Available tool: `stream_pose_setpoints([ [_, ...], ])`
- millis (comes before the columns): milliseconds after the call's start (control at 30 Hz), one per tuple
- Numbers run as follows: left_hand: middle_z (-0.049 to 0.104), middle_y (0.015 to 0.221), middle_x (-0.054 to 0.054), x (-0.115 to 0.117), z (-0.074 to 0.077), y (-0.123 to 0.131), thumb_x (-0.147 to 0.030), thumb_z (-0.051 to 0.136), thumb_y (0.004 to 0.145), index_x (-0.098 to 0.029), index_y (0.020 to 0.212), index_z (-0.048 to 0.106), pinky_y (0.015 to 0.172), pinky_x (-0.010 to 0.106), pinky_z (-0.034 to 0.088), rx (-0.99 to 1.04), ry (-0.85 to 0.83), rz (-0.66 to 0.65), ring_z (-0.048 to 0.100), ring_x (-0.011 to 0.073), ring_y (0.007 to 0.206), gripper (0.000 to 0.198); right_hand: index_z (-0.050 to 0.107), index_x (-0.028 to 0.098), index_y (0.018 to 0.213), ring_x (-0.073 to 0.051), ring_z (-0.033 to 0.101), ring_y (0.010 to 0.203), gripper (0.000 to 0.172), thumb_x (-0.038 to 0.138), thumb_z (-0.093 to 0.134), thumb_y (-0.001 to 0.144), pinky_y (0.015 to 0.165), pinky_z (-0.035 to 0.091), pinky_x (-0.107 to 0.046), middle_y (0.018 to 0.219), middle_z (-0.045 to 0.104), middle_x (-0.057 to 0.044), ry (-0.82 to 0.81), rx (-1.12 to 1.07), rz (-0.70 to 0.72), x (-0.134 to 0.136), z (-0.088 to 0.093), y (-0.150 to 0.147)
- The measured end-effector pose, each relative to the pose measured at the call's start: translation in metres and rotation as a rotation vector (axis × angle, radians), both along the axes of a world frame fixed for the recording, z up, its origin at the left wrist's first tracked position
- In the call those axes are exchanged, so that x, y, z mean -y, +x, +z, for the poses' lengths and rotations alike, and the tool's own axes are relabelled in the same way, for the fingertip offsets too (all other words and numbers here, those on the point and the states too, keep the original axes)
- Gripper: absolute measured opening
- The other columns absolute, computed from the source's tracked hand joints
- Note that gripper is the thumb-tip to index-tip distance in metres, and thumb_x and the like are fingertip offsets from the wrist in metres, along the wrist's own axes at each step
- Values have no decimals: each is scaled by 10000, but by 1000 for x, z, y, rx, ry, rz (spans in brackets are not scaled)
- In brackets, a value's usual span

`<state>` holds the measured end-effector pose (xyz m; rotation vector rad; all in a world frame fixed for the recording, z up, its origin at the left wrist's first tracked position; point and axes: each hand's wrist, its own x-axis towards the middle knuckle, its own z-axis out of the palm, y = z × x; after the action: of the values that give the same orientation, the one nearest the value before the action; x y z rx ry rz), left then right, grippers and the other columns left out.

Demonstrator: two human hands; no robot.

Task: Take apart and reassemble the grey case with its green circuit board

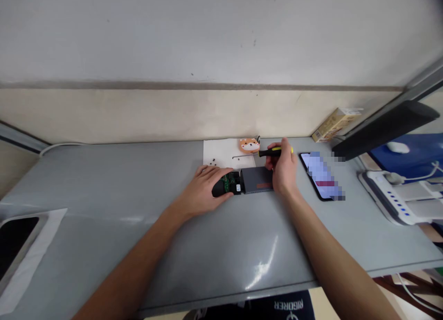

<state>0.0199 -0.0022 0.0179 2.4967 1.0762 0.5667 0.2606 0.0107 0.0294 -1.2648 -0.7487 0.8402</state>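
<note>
My left hand (204,191) grips a black device with an exposed green circuit board (227,183), fingers over its far side and thumb along its near side. Directly to the right of the board lies a dark grey case with reddish lettering (257,180); whether the two are joined I cannot tell. A screwdriver (273,152) with a black and yellow handle is held in my right hand (284,170), which rests by the case's right end. Its shaft points left, above a sheet of white paper (221,149). Several tiny dark screws (213,160) lie on that paper.
An orange animal-faced pouch (249,145) sits at the paper's back right. Further right are a phone (320,176), a power strip (391,198), a small box (335,124) and a dark monitor-like panel (387,128). A tablet-like device (17,241) lies at far left.
</note>
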Motion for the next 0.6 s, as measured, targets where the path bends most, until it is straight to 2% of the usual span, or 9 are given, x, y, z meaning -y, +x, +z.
stream_pose_setpoints([
  [233, 681, 1251, 52, -1, -1, 0, -329, 734, 881, -282, 1329, 562, 1095, 497, 415, 6, -1, -15, 606, 285, 1187, 482, 629, 220, 782, -108, 438, 440, 526, 722, 522, 898, 411, 307, -243, 523, 476, 42, 0, -15, 7, -3, -4, 6],
  [467, 652, 1347, 75, 3, -3, 0, -376, 759, 870, -261, 1387, 515, 1105, 486, 437, 36, -14, 51, 579, 294, 1247, 583, 634, 222, 770, -113, 442, 444, 532, 723, 514, 901, 417, 311, -241, 514, 470, 40, -7, 30, 19, 1, 1, 8],
  [600, 697, 1270, 74, 4, -3, 3, -381, 646, 967, -235, 1269, 588, 1096, 482, 433, 141, 72, 106, 620, 265, 1199, 340, 622, 222, 751, -111, 443, 443, 525, 713, 515, 902, 426, 313, -233, 510, 473, 40, -10, 32, 47, 6, 9, 3],
])
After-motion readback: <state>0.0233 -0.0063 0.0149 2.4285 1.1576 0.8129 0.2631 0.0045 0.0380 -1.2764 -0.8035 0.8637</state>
